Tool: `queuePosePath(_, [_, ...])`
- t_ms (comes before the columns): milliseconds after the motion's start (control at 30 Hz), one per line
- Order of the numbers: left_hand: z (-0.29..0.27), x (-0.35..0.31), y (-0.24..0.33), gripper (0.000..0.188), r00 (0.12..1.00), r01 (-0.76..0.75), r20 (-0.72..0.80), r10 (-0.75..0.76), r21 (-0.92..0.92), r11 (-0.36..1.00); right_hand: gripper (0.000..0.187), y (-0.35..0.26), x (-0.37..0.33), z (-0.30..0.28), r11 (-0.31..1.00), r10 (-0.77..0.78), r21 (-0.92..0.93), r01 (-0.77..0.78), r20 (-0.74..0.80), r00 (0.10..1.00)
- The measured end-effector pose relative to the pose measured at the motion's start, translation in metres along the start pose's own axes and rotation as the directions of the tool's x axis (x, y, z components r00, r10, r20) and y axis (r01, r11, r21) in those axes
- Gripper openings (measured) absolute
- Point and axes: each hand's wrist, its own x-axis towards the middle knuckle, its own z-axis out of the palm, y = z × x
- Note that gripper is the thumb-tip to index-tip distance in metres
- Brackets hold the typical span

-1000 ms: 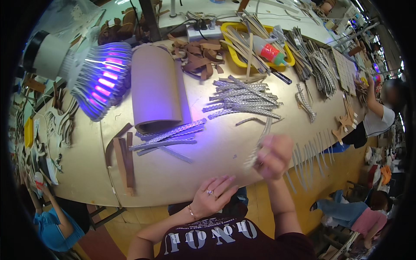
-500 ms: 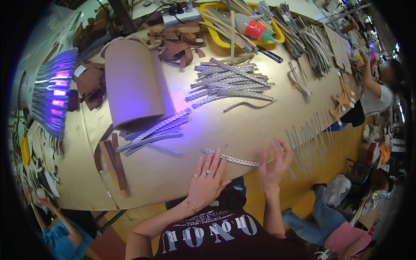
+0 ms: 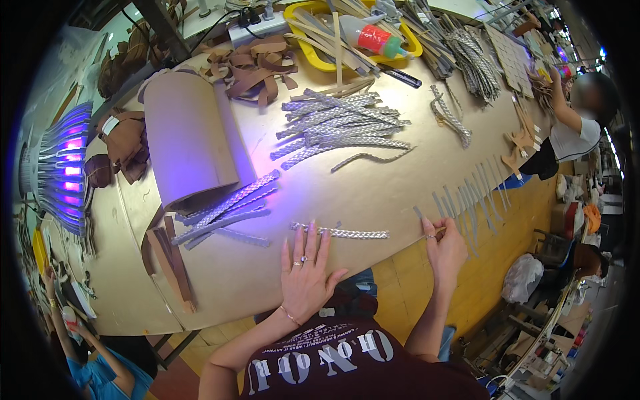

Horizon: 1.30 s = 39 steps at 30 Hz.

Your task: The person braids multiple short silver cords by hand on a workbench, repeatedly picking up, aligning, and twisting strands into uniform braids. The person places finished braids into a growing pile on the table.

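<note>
A short silver-grey braided strap (image 3: 360, 234) lies flat near the front edge of the table. My left hand (image 3: 305, 270) rests palm down with fingers spread, its fingertips over the strap's left part. To the right, my right hand (image 3: 445, 250) is closed in a pinch at the table edge, apart from the strap's end. Between its fingertips a thin pale strip shows, pointing left. Just beyond that hand a row of narrow grey strips (image 3: 472, 203) hangs over the table edge.
More braided straps (image 3: 347, 127) are piled mid-table, with others (image 3: 227, 210) beside a curved brown form (image 3: 190, 137). Brown strips (image 3: 175, 267) lie at left. A yellow tray (image 3: 321, 65) holds strips and a bottle (image 3: 377, 37); a cutter (image 3: 402, 77) lies nearby. People work at both sides.
My right hand has moved right, away from the strap's end, and its fingers have closed from a looser pose. My left hand stays on the strap. The whole view has shifted slightly.
</note>
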Motion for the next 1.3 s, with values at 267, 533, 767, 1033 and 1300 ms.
queuePosePath(267, [0.0, 0.001, 0.001, 0.077, 1.0, 0.003, 0.005, -0.004, 0.028, 1.0, 0.033, -0.03, -0.012, -0.031, 0.981, -0.184, 0.103, 0.164, 0.226, 0.957])
queuePosePath(533, [-0.041, -0.011, -0.018, 0.049, 0.987, -0.057, -0.132, -0.093, -0.822, 0.567, 0.027, -0.077, -0.034, -0.048, 0.662, -0.73, 0.58, 0.474, 0.355, 0.584])
queuePosePath(767, [-0.036, -0.016, -0.016, 0.01, 0.933, 0.207, 0.18, -0.313, -0.977, 0.053, 0.024, -0.087, -0.043, -0.032, 0.646, -0.761, 0.583, 0.492, 0.441, 0.477])
queuePosePath(1033, [-0.038, -0.014, -0.016, 0.01, 0.92, 0.193, 0.153, -0.361, -0.978, 0.077, 0.029, -0.113, -0.06, -0.022, 0.527, -0.83, 0.463, 0.713, 0.101, 0.548])
queuePosePath(1300, [-0.035, 0.001, -0.037, 0.032, 0.876, 0.08, -0.415, -0.247, -0.379, 0.922, 0.02, -0.136, -0.059, 0.014, 0.701, -0.678, 0.562, 0.439, 0.332, 0.656])
